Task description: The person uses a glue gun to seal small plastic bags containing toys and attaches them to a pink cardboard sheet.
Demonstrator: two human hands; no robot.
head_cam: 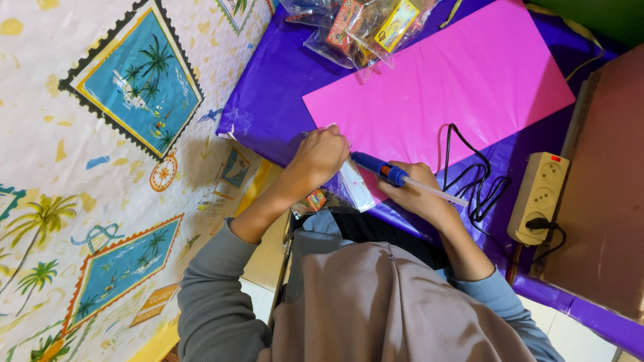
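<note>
While we look down from the head camera, these lines run from largest thing to smallest.
Table cover: purple plastic sheet (268, 100) over the work surface.
Pink sheet: large pink sheet (443, 87) lying flat on the purple.
Power strip: cream power strip (539, 196) at our right, black cord (476, 181) coiled beside it.
Right hand: right hand (419, 194) closed around the blue glue gun (379, 167), clear stick trailing behind.
Left hand: left hand (322, 154) pinching a small clear plastic bag (354, 188) at the pink sheet's corner.
Doing it well: we judge the nozzle should stay clear of our pinching fingers.
</note>
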